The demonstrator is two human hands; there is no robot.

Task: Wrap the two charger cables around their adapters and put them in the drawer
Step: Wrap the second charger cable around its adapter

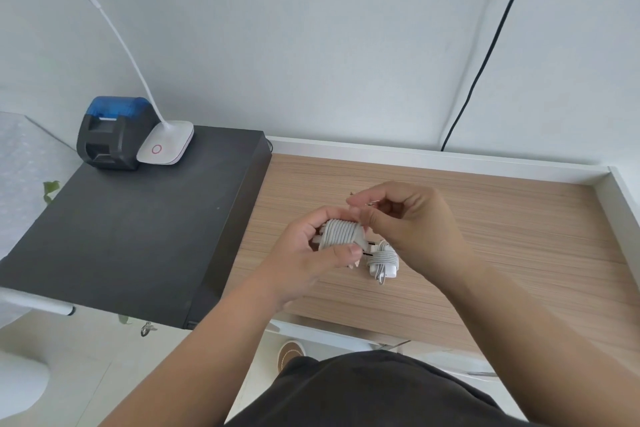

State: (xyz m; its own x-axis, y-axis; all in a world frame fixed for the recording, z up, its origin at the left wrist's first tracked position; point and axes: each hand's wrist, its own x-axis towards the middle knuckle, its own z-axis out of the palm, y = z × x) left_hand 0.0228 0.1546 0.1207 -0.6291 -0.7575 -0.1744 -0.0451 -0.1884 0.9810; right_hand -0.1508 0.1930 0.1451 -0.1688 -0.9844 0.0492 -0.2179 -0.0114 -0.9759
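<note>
My left hand [304,253] grips a white adapter with its grey-white cable coiled round it [341,234], held above the open drawer's wooden bottom [502,236]. My right hand [412,222] is right beside it, fingers curled, pinching the cable's end near the top of the coil. A second white adapter with its cable wrapped round it [382,262] lies on the drawer bottom just below my right hand.
The drawer has white walls [433,156] at the back and right. A dark cabinet top [131,236] to the left carries a black and blue printer [112,132] and a white lamp base [166,144]. A black cord [485,55] hangs down the wall.
</note>
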